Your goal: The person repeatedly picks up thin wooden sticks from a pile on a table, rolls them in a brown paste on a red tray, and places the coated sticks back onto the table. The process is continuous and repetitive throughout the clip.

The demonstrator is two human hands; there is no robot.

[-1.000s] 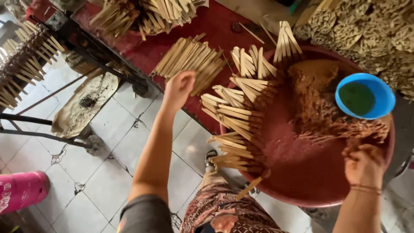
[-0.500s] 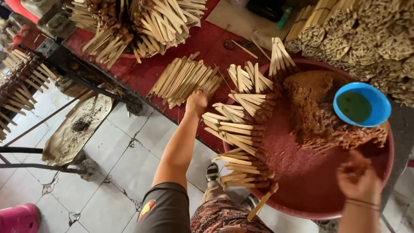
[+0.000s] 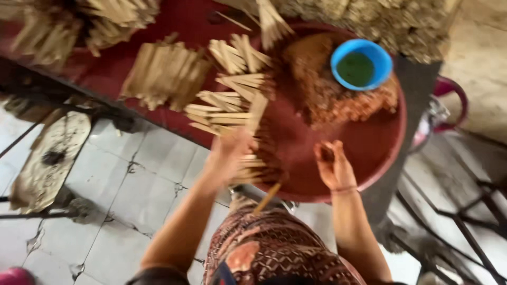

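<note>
Head view, blurred: we look down on a tiled floor (image 3: 132, 184), pale and cracked, and over it a red table (image 3: 105, 74).

On the table's near edge sits a wide, round, shallow red tray (image 3: 338, 148). Its bare middle is smooth and smeared. A mound of brown paste (image 3: 322, 89), coarse and crumbly, fills it from 11 to 2 o'clock.

At 9 o'clock from the tray lies a pile of bare sticks (image 3: 163, 74), which are flat, pale and straight, probably bamboo. More sticks, the rim sticks (image 3: 227, 100), fan along the tray's edge from 8 to 11 o'clock, handles outward. Their inner ends look dark with paste.

A round blue bowl (image 3: 362, 63) of something green rests on the mound at 1 o'clock. It looks like smooth plastic.

Our left hand (image 3: 232, 153) is at the rim at 8 o'clock, among the fanned sticks. One stick seems to rise from it, but the blur hides the fingers and we cannot tell whether they grip.

Our right hand (image 3: 330, 166) hovers over the tray at 6 o'clock, palm up. Its fingers are loosely spread, with a brown smear at the tips. A single stick (image 3: 266, 198) pokes off the rim toward our patterned lap cloth (image 3: 269, 248).

To work well here, we judge that the stick should be held by its clean handle end. The paste should be pressed evenly round the other end, and each stick laid handle outward, just beside the last one without smearing it.
</note>
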